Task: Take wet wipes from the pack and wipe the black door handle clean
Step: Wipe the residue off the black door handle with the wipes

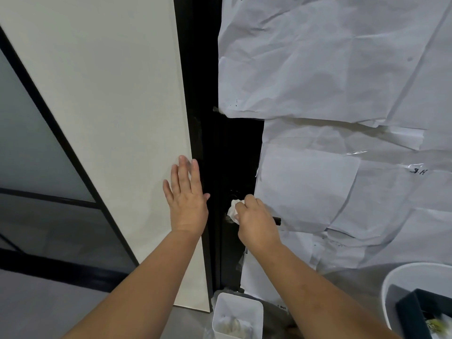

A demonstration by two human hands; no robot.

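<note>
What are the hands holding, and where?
The right hand holds a bunched white wet wipe, gripped around its middle, against the black door handle. The left hand holds nothing; it lies flat on the white panel.

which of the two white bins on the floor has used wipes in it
The small square bin below the door handle holds crumpled wipes; the larger round bin at right holds a dark box.

Showing two bare forearms reaching in from the bottom edge, uncovered right up to it, with no sleeve in view. Wearing nothing on either wrist or on the fingers. Showing the back of the left hand (pixel 187 198) and the back of the right hand (pixel 256 222), both ungloved.
</note>
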